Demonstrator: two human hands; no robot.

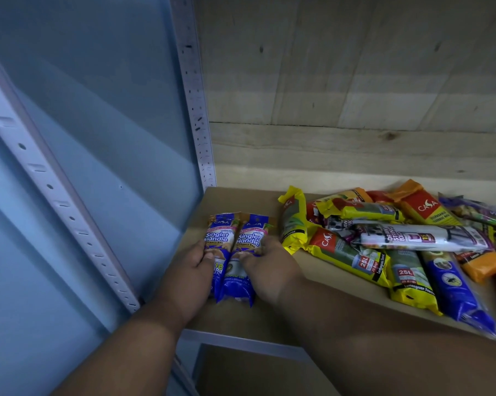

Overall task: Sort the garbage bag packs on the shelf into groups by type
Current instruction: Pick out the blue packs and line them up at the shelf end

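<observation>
Hands, left (196,264) and right (265,265), gripping two blue Singlet Handle packs (235,244); mixed pile (398,241) right.

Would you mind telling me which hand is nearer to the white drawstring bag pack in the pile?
Right. The right hand rests on the two blue Singlet Handle packs, on the side toward the white drawstring pack; the left hand grips their far side.
</observation>
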